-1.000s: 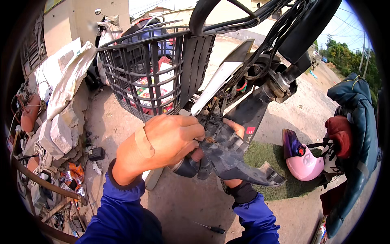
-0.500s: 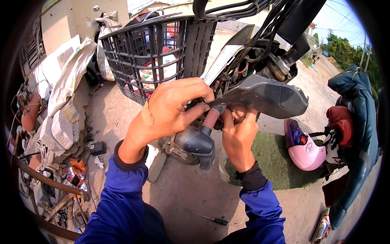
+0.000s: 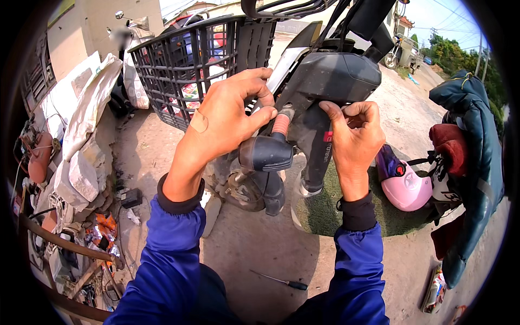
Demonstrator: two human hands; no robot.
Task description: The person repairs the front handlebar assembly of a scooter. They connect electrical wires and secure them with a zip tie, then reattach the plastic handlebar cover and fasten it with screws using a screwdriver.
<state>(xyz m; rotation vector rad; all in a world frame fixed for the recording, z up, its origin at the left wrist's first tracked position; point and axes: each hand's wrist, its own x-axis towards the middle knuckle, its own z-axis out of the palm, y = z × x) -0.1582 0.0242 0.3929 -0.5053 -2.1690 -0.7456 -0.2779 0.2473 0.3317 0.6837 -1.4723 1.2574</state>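
Observation:
A dark grey plastic cover (image 3: 338, 76) sits across the scooter's front column, below the handlebar. My left hand (image 3: 219, 116) is closed at its lower left end, thumb and forefinger bent around the edge. A black indicator lamp (image 3: 265, 154) on a pinkish ribbed stem (image 3: 280, 124) stands just below those fingers. On the right, my right hand (image 3: 355, 138) is closed too, its thumb tip by the cover's lower edge and its other fingers curled. Whatever it may pinch is too small to see. Between the hands runs a dark column (image 3: 318, 154) with a red label.
A black basket (image 3: 187, 70) rises at the front left. A screwdriver (image 3: 281, 280) lies on the ground near my legs. To the right are a pink helmet (image 3: 407, 187) and a green mat (image 3: 325, 214). Rubble and white sacks (image 3: 92, 103) line the left side.
The cover has turned and moved left, and now sits over the wires. My right hand has come out from beneath it and moved right. The left hand stays by the lamp stem.

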